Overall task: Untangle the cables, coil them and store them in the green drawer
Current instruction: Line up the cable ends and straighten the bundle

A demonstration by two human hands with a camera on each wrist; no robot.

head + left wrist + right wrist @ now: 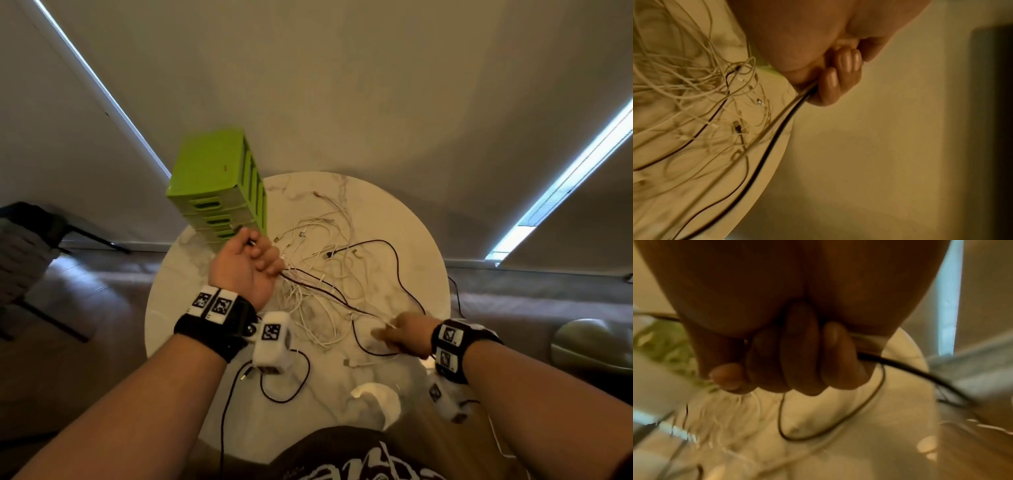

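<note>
I see my left hand [245, 265] raised beside the green drawer unit [219, 186], fingers [840, 78] curled round a black cable [329, 291] and white strands. My right hand [406, 334] grips the same strands nearer me. The tangled cables [322, 260] sprawl across the round marble bench [404, 212].

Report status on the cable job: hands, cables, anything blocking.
Left hand grips dark and white cables; right hand grips the dark cable. White cable tangle uncoiled on round marble table. Green plastic drawer unit shut.
</note>
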